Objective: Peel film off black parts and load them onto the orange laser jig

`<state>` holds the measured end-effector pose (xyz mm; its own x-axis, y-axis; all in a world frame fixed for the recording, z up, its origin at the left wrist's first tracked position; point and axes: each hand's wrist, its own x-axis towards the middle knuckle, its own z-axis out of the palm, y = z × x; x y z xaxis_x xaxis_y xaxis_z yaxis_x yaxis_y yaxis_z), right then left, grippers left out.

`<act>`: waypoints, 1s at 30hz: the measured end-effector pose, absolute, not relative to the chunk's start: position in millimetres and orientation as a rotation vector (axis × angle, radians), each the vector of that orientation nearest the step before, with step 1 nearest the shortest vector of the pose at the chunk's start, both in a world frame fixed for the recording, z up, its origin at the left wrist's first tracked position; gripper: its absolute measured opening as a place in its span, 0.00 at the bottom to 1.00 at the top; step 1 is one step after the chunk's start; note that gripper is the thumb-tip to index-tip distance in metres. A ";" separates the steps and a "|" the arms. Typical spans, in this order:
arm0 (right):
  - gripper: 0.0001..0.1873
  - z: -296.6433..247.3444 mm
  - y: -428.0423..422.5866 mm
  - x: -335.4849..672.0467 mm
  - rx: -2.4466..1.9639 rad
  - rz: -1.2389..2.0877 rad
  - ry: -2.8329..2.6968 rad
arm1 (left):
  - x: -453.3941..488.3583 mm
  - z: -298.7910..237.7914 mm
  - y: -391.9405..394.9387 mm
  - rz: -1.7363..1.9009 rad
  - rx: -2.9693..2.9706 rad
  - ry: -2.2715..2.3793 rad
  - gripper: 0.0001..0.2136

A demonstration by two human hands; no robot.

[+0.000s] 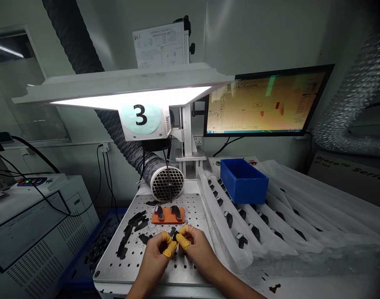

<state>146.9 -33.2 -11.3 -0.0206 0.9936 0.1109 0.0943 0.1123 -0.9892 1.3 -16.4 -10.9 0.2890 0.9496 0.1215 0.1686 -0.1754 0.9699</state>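
Observation:
My left hand (157, 251) and my right hand (198, 249) meet over the near part of a perforated metal plate (127, 265). Both wear yellow finger cots on the fingertips. The fingertips pinch together around a small black part (174, 236) held between the two hands. Just beyond them an orange fixture (168, 218) lies on the plate with two small black parts seated on it. Several loose black parts (132, 230) lie to the left on the plate.
A ribbed extraction hose with a mesh mouth (167, 185) hangs above the fixture, under a machine head marked 3 (140, 118). White plastic trays of black parts (255, 228) and a blue bin (243, 179) lie right. A monitor (265, 101) stands behind. A blue tray of scrap (98, 247) sits lower left.

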 end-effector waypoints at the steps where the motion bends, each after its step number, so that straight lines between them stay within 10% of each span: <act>1: 0.03 -10.6 -33.4 146.8 -1.190 1.089 -1.339 | 1.1 -10.8 -16.5 0.999 1.586 1.056 0.14; 30: 0.03 -9.8 -33.3 146.2 -1.212 1.046 -1.364 | 0.3 -14.0 -15.4 0.980 1.614 1.051 0.12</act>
